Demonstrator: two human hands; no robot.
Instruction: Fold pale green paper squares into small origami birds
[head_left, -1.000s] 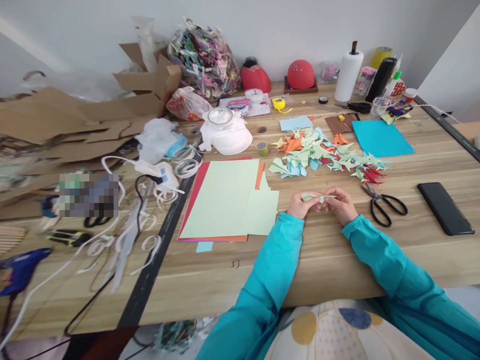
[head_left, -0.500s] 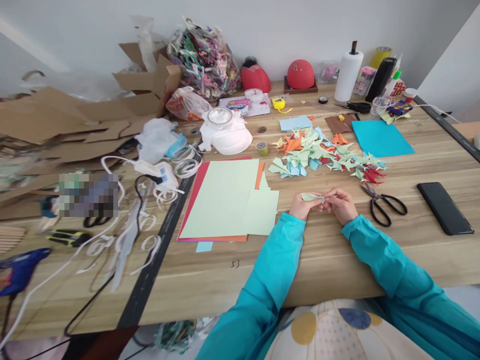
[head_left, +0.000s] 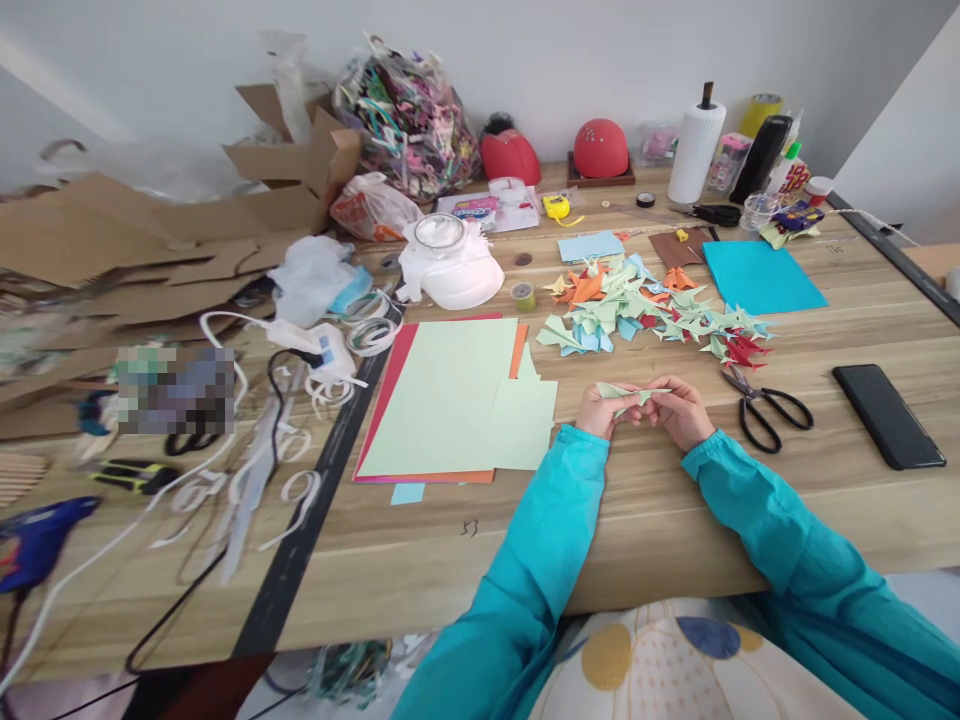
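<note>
My left hand [head_left: 598, 410] and my right hand [head_left: 681, 409] pinch a small folded piece of pale green paper [head_left: 627, 394] between them, just above the wooden table [head_left: 645, 520]. Both hands are closed on it, the left at its left end, the right at its right end. Beyond the hands lies a heap of folded paper figures [head_left: 651, 312] in green, orange, blue and red. To the left of my left hand sits a stack of paper sheets [head_left: 450, 400] with pale green on top.
Black-handled scissors [head_left: 766, 407] lie right of my right hand, a black phone [head_left: 888, 415] further right. A blue paper sheet [head_left: 762, 276], a paper towel roll [head_left: 697, 150], a white pot [head_left: 450, 265], cardboard [head_left: 150, 230] and a glue gun [head_left: 41, 535] crowd the back and left.
My fingers have shifted slightly on the green paper piece; its right tip now sticks out a little further. Nothing else moved.
</note>
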